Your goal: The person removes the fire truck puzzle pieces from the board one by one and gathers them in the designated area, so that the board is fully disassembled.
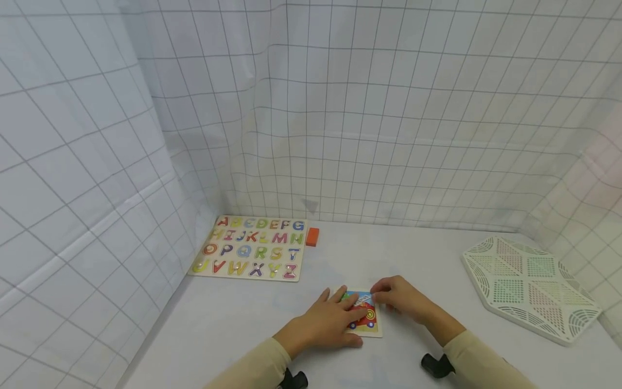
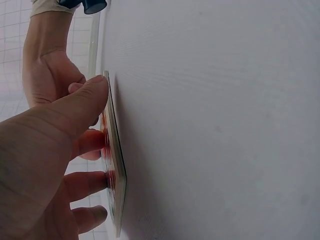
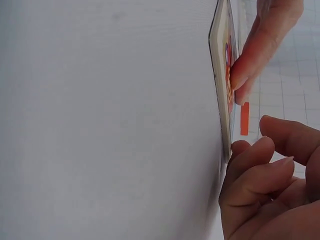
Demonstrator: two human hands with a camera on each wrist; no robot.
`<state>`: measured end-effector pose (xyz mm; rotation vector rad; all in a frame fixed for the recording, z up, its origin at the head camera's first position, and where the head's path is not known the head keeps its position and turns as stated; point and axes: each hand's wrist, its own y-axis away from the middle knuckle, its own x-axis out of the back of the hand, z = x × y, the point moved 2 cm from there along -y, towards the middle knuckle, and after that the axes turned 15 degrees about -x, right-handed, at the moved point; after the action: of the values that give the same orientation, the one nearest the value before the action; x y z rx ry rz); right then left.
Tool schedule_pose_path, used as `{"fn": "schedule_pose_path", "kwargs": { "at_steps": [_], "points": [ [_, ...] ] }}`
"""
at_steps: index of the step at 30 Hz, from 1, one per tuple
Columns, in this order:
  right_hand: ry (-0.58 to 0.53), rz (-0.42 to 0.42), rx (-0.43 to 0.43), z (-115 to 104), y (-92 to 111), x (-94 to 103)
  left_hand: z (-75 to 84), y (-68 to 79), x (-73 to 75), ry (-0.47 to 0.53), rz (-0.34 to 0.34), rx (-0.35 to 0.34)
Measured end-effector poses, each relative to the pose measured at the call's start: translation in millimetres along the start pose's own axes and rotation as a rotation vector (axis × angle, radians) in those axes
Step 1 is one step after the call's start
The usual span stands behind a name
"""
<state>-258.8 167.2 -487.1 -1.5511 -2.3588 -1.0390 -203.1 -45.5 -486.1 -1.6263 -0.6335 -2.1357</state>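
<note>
A small wooden picture puzzle (image 1: 372,332) with a red vehicle on a blue ground lies on the white table. My left hand (image 1: 326,324) rests across it, fingers spread over the picture and thumb by its near edge. In the left wrist view, the fingertips (image 2: 98,181) touch the face of the puzzle (image 2: 118,175). My right hand (image 1: 402,298) is at the far right corner, its curled fingers gripping the edge. The right wrist view has these fingers (image 3: 250,172) bunched against the corner of the puzzle (image 3: 221,90); the exact thumb contact is hidden.
An alphabet board (image 1: 252,243) with coloured letters lies at the back left. Beside it is an orange block (image 1: 312,236). A white perforated basket or tray (image 1: 529,286) stands on the right. White grid-patterned cloth (image 1: 389,108) closes off the back and sides.
</note>
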Motion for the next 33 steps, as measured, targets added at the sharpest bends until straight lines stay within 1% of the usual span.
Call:
{"fn": "schedule_pose_path", "kwargs": {
  "at_steps": [6, 15, 19, 25, 30, 33],
  "points": [
    [-0.094, -0.021, -0.043, -0.4, -5.1, 0.4, -0.2, -1.9, -0.3, 0.009, -0.009, 0.002],
    [-0.129, -0.016, -0.077, -1.0, -8.5, -1.6, 0.3, -0.1, -0.4, 0.010, -0.002, 0.005],
    [-0.146, -0.025, -0.068, -2.4, -6.9, -2.4, 1.3, 1.0, 1.4, 0.017, 0.000, 0.008],
    [-0.130, -0.040, -0.015, -5.7, -4.8, -4.3, 0.8, 0.7, 0.8, 0.008, 0.007, 0.003],
    [-0.145, -0.028, -0.029, -5.5, -4.1, -5.1, -0.8, -0.1, -1.1, -0.001, 0.012, 0.001],
    [-0.121, -0.026, -0.012, -4.9, -4.8, -5.0, -1.4, 0.0, -1.5, 0.000, 0.014, 0.002]
  ]
}}
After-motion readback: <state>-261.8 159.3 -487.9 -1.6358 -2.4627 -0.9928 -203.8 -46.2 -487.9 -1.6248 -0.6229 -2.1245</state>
